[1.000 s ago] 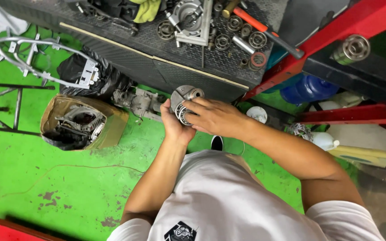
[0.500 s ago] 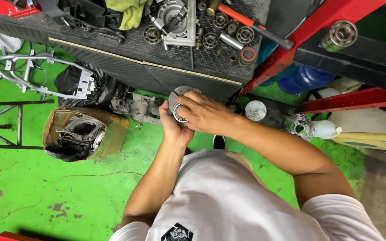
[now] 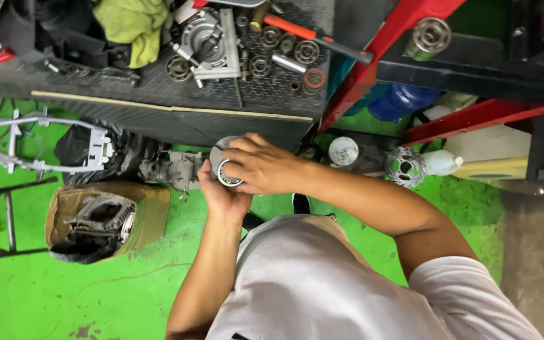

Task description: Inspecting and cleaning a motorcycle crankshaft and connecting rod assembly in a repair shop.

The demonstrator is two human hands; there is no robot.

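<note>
A round grey metal part (image 3: pixel 220 150) with a ring-shaped bearing (image 3: pixel 226 174) set in it rests in my left hand (image 3: pixel 220 194), which cups it from below. My right hand (image 3: pixel 260 165) lies over the part from the right, its fingertips on the bearing's rim. Both hands are in front of my chest, just below the edge of a dark workbench (image 3: pixel 158 101). Most of the round part is hidden by my right hand.
The workbench holds several bearings (image 3: pixel 306 51), a grey engine casting (image 3: pixel 204 39), a yellow-green rag (image 3: pixel 132 25) and an orange-handled tool (image 3: pixel 297 30). On the green floor (image 3: pixel 83 296) lie a cardboard box of parts (image 3: pixel 105 219), an engine piece (image 3: pixel 171 170) and a metal frame (image 3: pixel 26 145). A red stand (image 3: pixel 385 50) rises at right.
Both hands stay on the round part and have drifted slightly left in view. The camera has tilted, showing more of the workbench top.
</note>
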